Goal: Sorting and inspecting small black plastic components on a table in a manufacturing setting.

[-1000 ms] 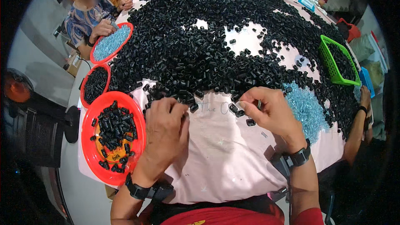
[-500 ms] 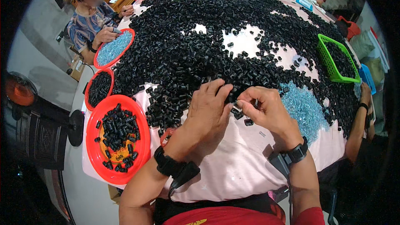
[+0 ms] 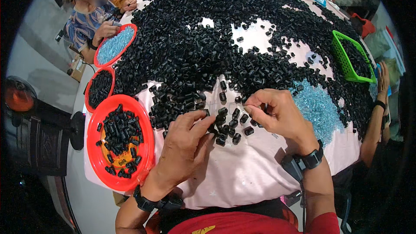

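Note:
My left hand (image 3: 184,143) rests low over the pink cloth, fingers bent and partly spread. Its fingertips touch the edge of a small cluster of short black plastic tube-like caps (image 3: 233,123). On the other side of that cluster, my right hand (image 3: 279,112) has thumb and forefinger pinched together. What sits between those fingertips is too small to make out. A wide heap of the same black caps (image 3: 186,47) spreads over the table beyond both hands. Beside my right hand lies a pile of clear bluish small pieces (image 3: 318,110).
At the left stand a red plate (image 3: 151,147) of black pieces, a red bowl (image 3: 113,78) of thin black pieces and a red tray (image 3: 134,39) of bluish ones. A green basket (image 3: 342,60) stands at the right. Other people work at the left, right and far end.
My left hand has moved left and toward me, away from the right hand. Several black caps now lie loose on the cloth between the hands. My right hand stays nearly in place, still pinched.

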`<state>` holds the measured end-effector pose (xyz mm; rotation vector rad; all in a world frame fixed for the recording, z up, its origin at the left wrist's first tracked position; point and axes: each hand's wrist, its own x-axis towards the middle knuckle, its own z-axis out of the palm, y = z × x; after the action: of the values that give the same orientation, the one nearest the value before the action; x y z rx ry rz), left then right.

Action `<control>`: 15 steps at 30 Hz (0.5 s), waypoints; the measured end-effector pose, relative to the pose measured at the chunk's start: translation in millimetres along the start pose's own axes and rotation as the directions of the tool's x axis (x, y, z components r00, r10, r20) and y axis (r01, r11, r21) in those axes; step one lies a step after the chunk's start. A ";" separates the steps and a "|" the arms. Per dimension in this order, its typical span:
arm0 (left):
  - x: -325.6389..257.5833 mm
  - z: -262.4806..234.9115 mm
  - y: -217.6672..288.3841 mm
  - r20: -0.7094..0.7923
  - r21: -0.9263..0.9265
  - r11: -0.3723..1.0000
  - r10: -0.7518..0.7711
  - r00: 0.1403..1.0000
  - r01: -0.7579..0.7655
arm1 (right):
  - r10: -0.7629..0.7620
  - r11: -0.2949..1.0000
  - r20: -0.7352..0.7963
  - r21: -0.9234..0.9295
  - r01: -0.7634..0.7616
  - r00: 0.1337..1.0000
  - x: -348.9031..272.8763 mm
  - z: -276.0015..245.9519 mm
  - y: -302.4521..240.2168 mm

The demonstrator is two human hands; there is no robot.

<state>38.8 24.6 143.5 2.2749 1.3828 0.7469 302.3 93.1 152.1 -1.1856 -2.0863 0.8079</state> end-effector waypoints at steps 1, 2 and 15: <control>0.2 -0.6 1.2 -0.002 -0.002 1.000 -0.004 1.000 0.004 | -0.001 1.000 -0.004 0.027 0.001 1.000 -0.2 0.1 -3.0; 2.0 -1.2 4.4 0.043 0.017 1.000 -0.027 0.999 0.027 | -0.001 1.000 0.001 0.027 0.001 1.000 -0.5 -0.6 -5.4; 11.2 8.2 -7.5 -0.097 0.033 0.999 0.030 0.995 -0.027 | -0.054 0.996 0.160 0.079 0.041 0.986 0.3 7.2 -8.6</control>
<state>42.8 37.6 135.6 2.3148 1.4170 0.8623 292.4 88.2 154.0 -1.0565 -2.1848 0.9811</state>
